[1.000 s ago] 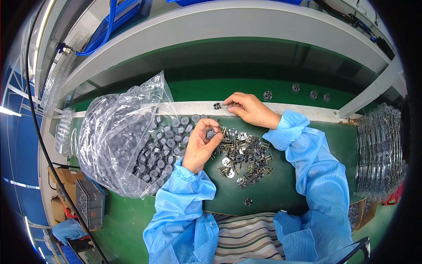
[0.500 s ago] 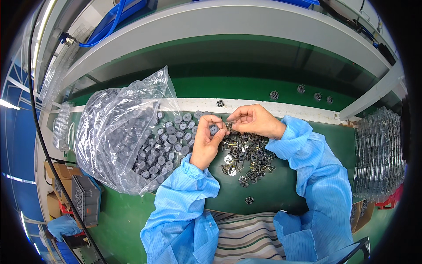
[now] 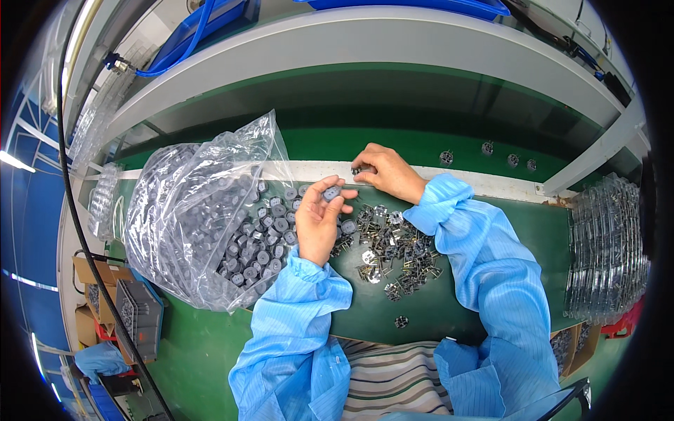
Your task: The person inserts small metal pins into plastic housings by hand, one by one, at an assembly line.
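The two hands have just parted: half a second ago their fingertips met above the near edge of the metal pile, and now each is busy with a separate piece. The left hand (image 3: 319, 221) is raised a little over the desk (image 3: 449, 305), gripping a grey round cap (image 3: 331, 193) between thumb and fingers, its slotted face turned up into view. The right hand (image 3: 358, 170) has gone back up to the white strip (image 3: 484, 177), where its thumb and forefinger close in on a small metal-pinned part (image 3: 355, 170); that part stood there alone in the previous view, and whether it is now lifted or merely touched I cannot tell. The cap and the pinned part are near each other but apart, so the two do not appear joined at this moment. The heap of loose metal pieces (image 3: 404, 256) lies below the right wrist, with a single piece (image 3: 401, 322) off by itself toward the person. More grey caps (image 3: 263, 245) spill from the clear plastic bag (image 3: 182, 210) on the left. Beyond the strip, four pinned pieces (image 3: 446, 158) stand apart at the right.
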Demonstrator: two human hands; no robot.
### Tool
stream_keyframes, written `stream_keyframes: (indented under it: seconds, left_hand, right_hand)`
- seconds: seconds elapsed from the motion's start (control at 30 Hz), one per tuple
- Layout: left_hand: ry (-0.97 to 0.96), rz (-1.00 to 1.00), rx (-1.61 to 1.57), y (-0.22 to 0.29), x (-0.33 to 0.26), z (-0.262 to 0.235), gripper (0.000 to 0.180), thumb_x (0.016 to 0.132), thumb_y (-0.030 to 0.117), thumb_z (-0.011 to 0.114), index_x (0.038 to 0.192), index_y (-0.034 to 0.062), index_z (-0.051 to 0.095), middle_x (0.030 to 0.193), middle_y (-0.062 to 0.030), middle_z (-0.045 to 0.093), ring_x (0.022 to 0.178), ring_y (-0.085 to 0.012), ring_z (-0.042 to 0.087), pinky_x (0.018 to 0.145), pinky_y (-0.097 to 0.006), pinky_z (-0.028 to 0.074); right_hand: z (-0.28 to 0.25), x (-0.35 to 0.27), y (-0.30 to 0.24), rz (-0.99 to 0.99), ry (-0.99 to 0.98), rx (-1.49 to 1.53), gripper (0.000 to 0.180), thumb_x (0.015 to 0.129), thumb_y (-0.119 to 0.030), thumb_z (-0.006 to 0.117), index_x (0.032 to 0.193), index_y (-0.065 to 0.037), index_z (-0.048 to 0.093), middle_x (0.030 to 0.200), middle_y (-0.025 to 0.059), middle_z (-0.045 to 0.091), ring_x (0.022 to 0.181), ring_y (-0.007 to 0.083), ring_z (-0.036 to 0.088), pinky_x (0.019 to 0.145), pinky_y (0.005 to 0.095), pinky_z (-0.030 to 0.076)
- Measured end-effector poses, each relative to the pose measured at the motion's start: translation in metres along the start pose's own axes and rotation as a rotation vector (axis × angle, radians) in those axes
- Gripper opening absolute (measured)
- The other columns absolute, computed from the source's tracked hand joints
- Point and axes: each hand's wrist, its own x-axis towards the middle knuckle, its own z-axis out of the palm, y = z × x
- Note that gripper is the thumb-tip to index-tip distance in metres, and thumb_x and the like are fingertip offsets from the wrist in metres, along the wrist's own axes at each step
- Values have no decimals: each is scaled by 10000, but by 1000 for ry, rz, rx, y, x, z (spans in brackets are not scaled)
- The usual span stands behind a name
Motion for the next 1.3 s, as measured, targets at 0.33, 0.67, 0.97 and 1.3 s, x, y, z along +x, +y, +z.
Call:
stream_keyframes:
  seconds: [0.33, 0.67, 0.97, 1.3]
  left_hand:
    - [-59, -44, 37, 9, -9, 11, 379, 970, -122, 559, 1338, -33, 542, 1369, -145, 600, 1193, -276, 668, 810, -272, 586]
    - [7, 18, 229, 6, -9, 18, 300, 920, -161, 609, 1197, -47, 609, 1245, -100, 573, 1073, -255, 720, 835, -266, 603]
    - [-40, 218, 477, 5, -13, 19, 314, 940, -124, 595, 1232, -28, 662, 1208, -132, 639, 1010, -206, 699, 865, -300, 608]
    - [-109, 94, 112, -3, -10, 9, 442, 891, -180, 614, 1309, -37, 615, 1291, -90, 528, 1050, -168, 639, 939, -312, 595]
  right_hand:
    - [-63, -33, -25, -98, -367, -73, 87, 816, 45, 669, 896, 18, 646, 915, 136, 639, 864, 337, 659, 775, 401, 538]
    - [-57, -41, -24, -68, -231, -149, 92, 819, 30, 669, 904, 7, 645, 934, 133, 623, 928, 339, 639, 833, 420, 530]
    - [-42, -44, -51, 203, -238, 649, 158, 856, -72, 757, 979, 8, 701, 857, 102, 698, 770, 183, 682, 720, 321, 549]
    - [-40, -41, -69, -24, -7, 271, 96, 865, -76, 752, 928, -18, 708, 858, 97, 690, 718, 209, 636, 631, 336, 491]
